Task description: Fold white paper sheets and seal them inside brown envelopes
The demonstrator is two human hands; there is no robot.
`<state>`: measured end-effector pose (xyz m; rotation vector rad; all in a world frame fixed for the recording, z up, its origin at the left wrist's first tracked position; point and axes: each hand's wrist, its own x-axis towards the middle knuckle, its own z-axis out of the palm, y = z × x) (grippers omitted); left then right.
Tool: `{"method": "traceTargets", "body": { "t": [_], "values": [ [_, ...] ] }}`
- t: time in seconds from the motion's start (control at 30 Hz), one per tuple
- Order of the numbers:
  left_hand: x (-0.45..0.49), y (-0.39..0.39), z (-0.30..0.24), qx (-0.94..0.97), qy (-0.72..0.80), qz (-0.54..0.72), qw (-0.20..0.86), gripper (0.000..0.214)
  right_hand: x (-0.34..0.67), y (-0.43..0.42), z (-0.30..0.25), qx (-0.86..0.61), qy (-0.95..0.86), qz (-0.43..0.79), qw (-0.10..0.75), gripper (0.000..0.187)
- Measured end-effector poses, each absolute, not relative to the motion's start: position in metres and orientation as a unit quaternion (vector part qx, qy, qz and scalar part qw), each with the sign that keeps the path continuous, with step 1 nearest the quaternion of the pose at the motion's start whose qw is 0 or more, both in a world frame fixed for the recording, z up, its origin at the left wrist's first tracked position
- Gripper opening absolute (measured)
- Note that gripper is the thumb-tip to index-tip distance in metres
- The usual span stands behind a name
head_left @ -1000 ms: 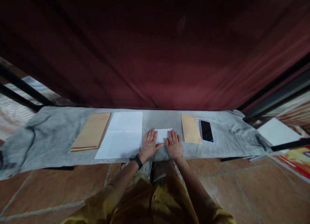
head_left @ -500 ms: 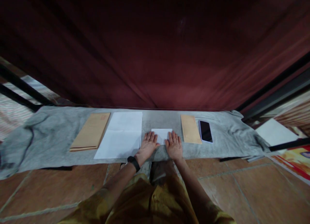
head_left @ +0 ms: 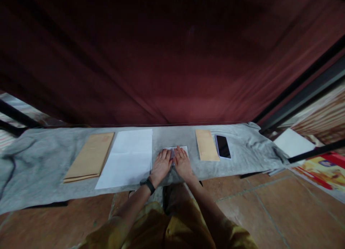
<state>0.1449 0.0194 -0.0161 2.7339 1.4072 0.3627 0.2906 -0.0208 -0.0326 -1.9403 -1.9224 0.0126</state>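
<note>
Both my hands lie flat, side by side, on a small folded white paper (head_left: pixel 184 148) on the grey cloth (head_left: pixel 48 162). My left hand (head_left: pixel 161 165), with a black wristband, covers the paper's left part. My right hand (head_left: pixel 182 162) covers its right part, and only the paper's top edge and right corner show. Fingers of both hands are stretched out and pressed down. A stack of white sheets (head_left: pixel 127 157) lies just left of my left hand. A single brown envelope (head_left: pixel 206 144) lies just right of my right hand.
A stack of brown envelopes (head_left: pixel 90 157) lies at the left of the cloth. A black phone (head_left: pixel 223 146) rests beside the single envelope. A dark red curtain (head_left: pixel 172 62) hangs behind. Tiled floor (head_left: pixel 269 206) is in front, with white and coloured papers (head_left: pixel 315 162) at the right.
My hands have slid together over the folded paper, now covering most of it. The view has shifted slightly right and down.
</note>
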Motion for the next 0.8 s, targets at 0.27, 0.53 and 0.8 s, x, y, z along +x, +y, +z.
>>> {"method": "traceTargets", "body": {
  "t": [0.27, 0.53, 0.8],
  "values": [
    [0.142, 0.019, -0.035, 0.888, 0.442, 0.131, 0.000, 0.056, 0.294, -0.019, -0.045, -0.694, -0.691, -0.037, 0.201, 0.049],
    [0.143, 0.006, -0.039, 0.862, 0.494, 0.115, 0.001, 0.061, 0.293, -0.021, -0.048, -0.692, -0.693, -0.069, 0.191, 0.049],
    [0.138, -0.017, -0.044, 0.857, 0.498, 0.135, -0.013, 0.057, 0.293, -0.023, -0.049, -0.691, -0.693, -0.084, 0.188, 0.059]
  ]
}}
